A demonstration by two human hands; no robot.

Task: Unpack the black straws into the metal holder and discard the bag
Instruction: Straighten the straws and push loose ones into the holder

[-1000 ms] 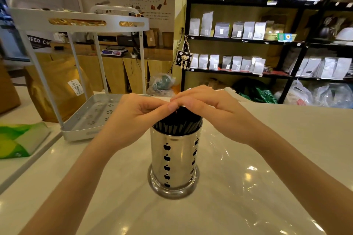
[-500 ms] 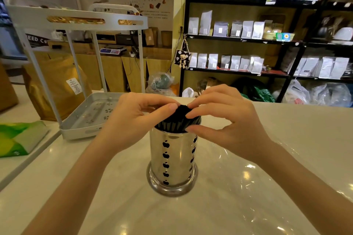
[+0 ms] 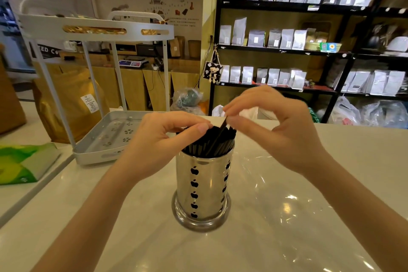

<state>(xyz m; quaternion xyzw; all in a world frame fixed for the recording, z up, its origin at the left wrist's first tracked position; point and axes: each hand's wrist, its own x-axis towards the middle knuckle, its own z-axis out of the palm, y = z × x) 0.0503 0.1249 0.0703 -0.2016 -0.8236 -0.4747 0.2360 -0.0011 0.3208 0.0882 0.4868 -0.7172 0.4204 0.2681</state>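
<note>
Scanning from the left, we see a green packet (image 3: 21, 162) lying flat on the pale counter (image 3: 331, 161), then a white two-tier rack (image 3: 95, 117) with a gold bag (image 3: 72, 99) behind it. Our left hand (image 3: 159, 146) curls over the near-left rim of the metal holder (image 3: 203, 192), thumb and fingers closed on the tops of the black straws (image 3: 209, 141) that stand packed inside it. The holder stands upright at the counter's middle, with apple-shaped cutouts down its side. Our right hand (image 3: 280, 130) hovers just above and right of the straws, thumb and forefinger pinched on the tip of one tilted straw. The clear bag (image 3: 293, 201) lies flat on the counter to the right of the holder, touching its base. Dark shelves (image 3: 287, 51) of pouches fill the far right.
</note>
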